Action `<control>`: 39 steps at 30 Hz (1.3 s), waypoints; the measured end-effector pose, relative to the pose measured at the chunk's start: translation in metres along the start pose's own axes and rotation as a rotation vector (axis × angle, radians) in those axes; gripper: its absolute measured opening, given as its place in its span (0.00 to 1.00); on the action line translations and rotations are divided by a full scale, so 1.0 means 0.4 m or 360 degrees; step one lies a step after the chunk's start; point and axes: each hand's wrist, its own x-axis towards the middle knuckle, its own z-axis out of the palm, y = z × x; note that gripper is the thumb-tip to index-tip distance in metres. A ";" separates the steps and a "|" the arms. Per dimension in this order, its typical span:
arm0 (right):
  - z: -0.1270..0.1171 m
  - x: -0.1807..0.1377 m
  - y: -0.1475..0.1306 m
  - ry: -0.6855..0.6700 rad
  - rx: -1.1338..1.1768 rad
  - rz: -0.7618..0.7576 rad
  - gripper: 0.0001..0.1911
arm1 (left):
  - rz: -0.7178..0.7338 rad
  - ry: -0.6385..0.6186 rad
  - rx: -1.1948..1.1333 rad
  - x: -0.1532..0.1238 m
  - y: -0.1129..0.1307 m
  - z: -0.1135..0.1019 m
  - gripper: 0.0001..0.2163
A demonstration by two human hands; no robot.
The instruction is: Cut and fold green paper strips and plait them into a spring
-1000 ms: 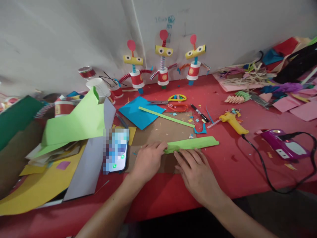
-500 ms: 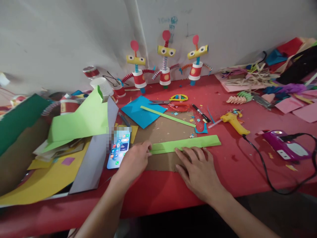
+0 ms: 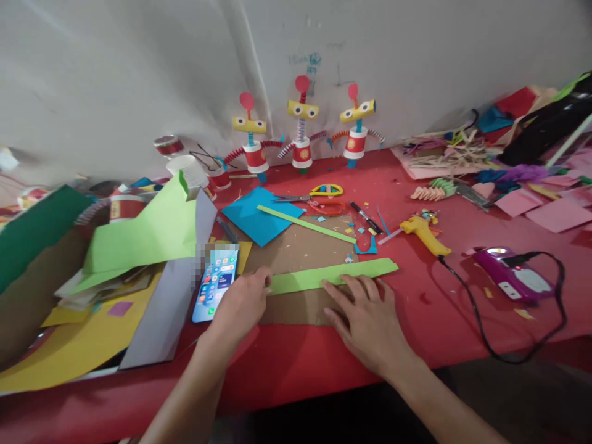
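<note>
A light green paper strip (image 3: 300,282) lies across the brown cardboard (image 3: 300,313) in front of me. At its left end my left hand (image 3: 244,300) is closed, thumb and fingers pinching the paper. My right hand (image 3: 367,317) rests on the strip's near edge, fingers spread and fingertips on the paper. Beyond it, a thinner green strip (image 3: 308,224) lies partly over a blue paper sheet (image 3: 263,216). Scissors (image 3: 324,198) with yellow and red handles lie behind the cardboard. A lit phone (image 3: 216,283) lies beside my left hand.
Three paper-cup figures (image 3: 301,151) stand along the wall. To the right are a yellow glue gun (image 3: 425,234), its black cord and a purple power strip (image 3: 511,274). A black marker (image 3: 366,217) lies among scraps. An open box (image 3: 152,320) of coloured paper stands left.
The view has tilted and shifted a little. A lengthwise line on the strip's left part no longer shows, and the paper looks flatter. Both hands stay on the strip.
</note>
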 end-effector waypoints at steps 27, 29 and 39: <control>0.018 -0.040 0.137 0.0070 -0.0133 -0.0009 0.24 | 0.0267 0.0539 0.0176 -0.090 0.125 0.139 0.29; 0.020 -0.041 0.136 0.0058 -0.0140 0.0000 0.25 | 0.0213 0.0572 0.0170 -0.094 0.112 0.147 0.30; 0.022 -0.040 0.130 0.0073 -0.0202 0.0103 0.25 | -0.0077 0.0917 0.0309 -0.100 0.183 0.127 0.33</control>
